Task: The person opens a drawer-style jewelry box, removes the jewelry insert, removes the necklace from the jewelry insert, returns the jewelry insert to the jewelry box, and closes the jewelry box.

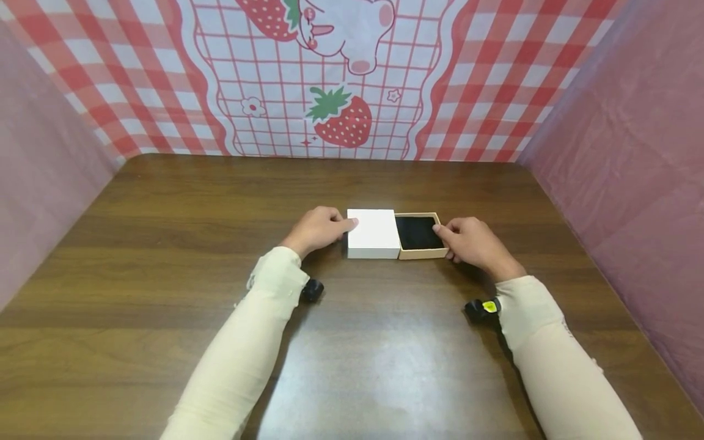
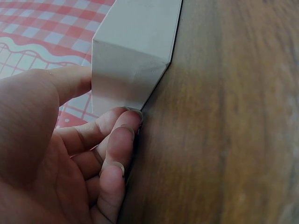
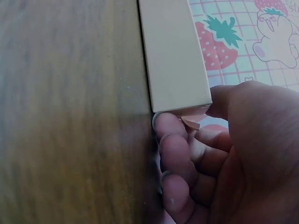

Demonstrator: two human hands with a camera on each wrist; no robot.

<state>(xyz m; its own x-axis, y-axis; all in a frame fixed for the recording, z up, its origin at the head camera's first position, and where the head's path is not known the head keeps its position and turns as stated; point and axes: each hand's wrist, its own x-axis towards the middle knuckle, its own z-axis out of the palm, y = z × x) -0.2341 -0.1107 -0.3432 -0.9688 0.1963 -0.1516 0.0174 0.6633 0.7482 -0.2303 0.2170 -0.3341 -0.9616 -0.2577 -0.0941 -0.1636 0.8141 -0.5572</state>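
Observation:
A white box sleeve [image 1: 372, 233] lies on the wooden table, and a tan drawer [image 1: 423, 254] stands partly out of its right side. Black lining [image 1: 416, 233] shows inside the drawer. My left hand [image 1: 321, 227] grips the sleeve's left end, thumb on the top face; in the left wrist view its curled fingers [image 2: 120, 142] meet the lower edge. With my right hand [image 1: 472, 241] I pinch the drawer's right end, thumb over the rim. A small tan tab [image 3: 191, 124] sticks out beside those fingers in the right wrist view.
The brown table [image 1: 379, 354] reaches a red-checked cloth [image 1: 484, 85] with strawberry prints at the back. Pink cloth walls [image 1: 632, 134] rise on both sides. Black wrist cameras [image 1: 312, 290] sit at both cuffs, low over the tabletop.

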